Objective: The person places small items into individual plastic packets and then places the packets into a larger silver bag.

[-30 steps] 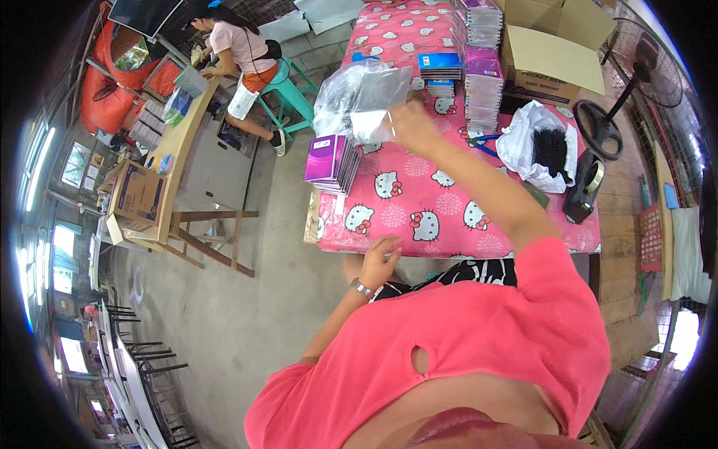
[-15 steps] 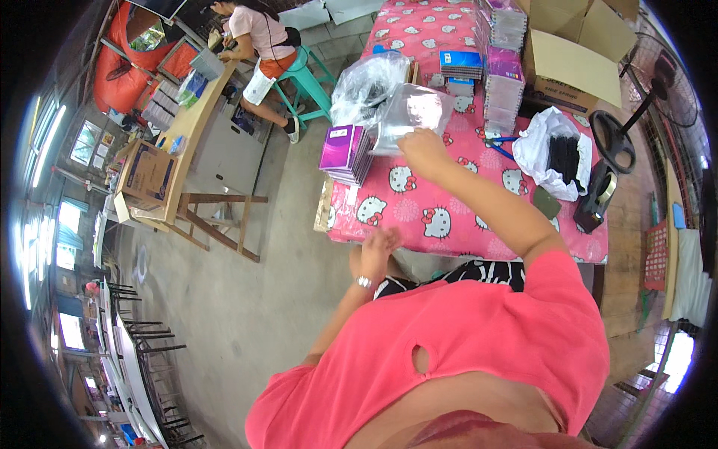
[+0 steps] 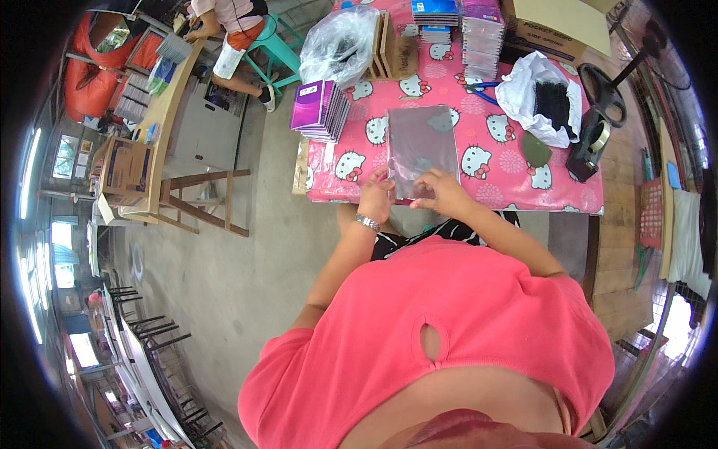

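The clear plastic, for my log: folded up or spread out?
Spread out: the clear plastic lies flat, the pink tablecloth showing through.

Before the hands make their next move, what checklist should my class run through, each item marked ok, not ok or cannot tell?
1. Clear plastic sheet on the pink table cover: ok.
2. Left hand at the sheet's near left corner: ok.
3. Right hand at its near right part: ok.
4. Single layer, not several: cannot tell.
5. Purple notebooks apart from the sheet: ok, stacked to its left.
6. Blue-handled tool apart from it: ok, off to the right.
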The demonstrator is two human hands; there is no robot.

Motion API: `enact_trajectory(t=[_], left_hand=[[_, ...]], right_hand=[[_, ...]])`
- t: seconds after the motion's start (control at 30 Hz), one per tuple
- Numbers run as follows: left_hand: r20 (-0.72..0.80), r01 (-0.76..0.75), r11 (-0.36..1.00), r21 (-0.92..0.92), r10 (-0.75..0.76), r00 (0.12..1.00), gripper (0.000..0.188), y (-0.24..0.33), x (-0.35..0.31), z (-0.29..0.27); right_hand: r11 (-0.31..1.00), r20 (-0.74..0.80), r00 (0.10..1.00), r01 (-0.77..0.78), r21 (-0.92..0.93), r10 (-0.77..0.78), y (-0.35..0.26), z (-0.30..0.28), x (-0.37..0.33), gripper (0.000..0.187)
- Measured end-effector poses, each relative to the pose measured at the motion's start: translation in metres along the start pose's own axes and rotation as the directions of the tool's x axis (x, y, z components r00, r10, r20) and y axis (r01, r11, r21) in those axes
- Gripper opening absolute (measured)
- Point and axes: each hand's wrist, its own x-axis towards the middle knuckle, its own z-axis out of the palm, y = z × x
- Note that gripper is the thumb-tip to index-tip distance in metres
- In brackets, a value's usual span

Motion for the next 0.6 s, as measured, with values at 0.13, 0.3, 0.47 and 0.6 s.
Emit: enact_trajectory(t=[0.13,0.3,0.47,0.6], left_hand=[[-0.104,0.011,0.998,-0.057,-0.016,0.994,0.049,-0.008,-0.015,0.008],[-0.158,0.044,0.999,-0.020,-0.047,0.986,0.047,-0.009,-0.018,0.000],[-0.157,0.051,0.999,0.010,-0.049,0.986,0.045,-0.014,-0.012,-0.007],[-0.248,-0.054,0.986,0.156,0.092,0.964,0.041,-0.010,-0.021,0.017]], right_hand=[[0.999,0.027,0.999,-0.027,-0.037,0.028,0.007,0.026,0.008,0.033],[0.999,0.051,0.998,-0.044,-0.031,0.045,0.012,0.030,0.015,0.016],[0.842,0.188,0.886,-0.461,0.279,0.423,0.019,0.017,0.021,0.014],[0.509,0.262,0.862,-0.474,0.719,0.433,0.037,0.000,0.016,0.019]])
